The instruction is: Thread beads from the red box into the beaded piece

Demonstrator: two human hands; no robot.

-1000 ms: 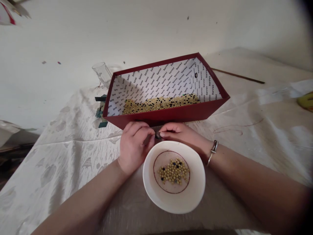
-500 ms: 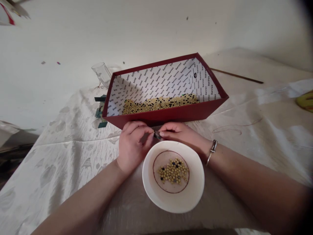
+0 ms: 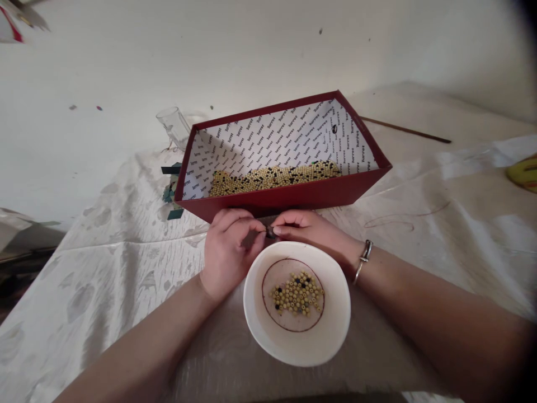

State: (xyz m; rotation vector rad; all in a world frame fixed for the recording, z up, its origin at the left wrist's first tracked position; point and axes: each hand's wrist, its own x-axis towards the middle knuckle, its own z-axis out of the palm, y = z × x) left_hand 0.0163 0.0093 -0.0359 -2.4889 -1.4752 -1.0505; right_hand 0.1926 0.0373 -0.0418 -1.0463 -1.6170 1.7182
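My left hand (image 3: pixel 232 249) and my right hand (image 3: pixel 302 232) meet between the red box and the white bowl. Thumb and fingers of each are pinched at a small dark piece (image 3: pixel 271 231), too small to name. Right below them stands the white bowl (image 3: pixel 258 330), with pale beads (image 3: pixel 297 294) and a few dark ones on its bottom. Just beyond my fingers is the red box (image 3: pixel 285 200), lined with printed white paper. Many pale and black beads (image 3: pixel 272 176) lie heaped along its near side. A metal bangle (image 3: pixel 364 260) circles my right wrist.
A clear glass (image 3: pixel 174 127) stands behind the box's left end, and dark green pieces (image 3: pixel 173 190) lie beside it. A thin brown stick (image 3: pixel 406 130) and a loose thread (image 3: pixel 390 225) rest on the patterned cloth (image 3: pixel 126 252). Something yellow (image 3: pixel 524 172) is at the right edge.
Almost nothing differs. My left fingertips have shifted very slightly to the right at the small dark piece, and the right hand, bowl and box stay put.
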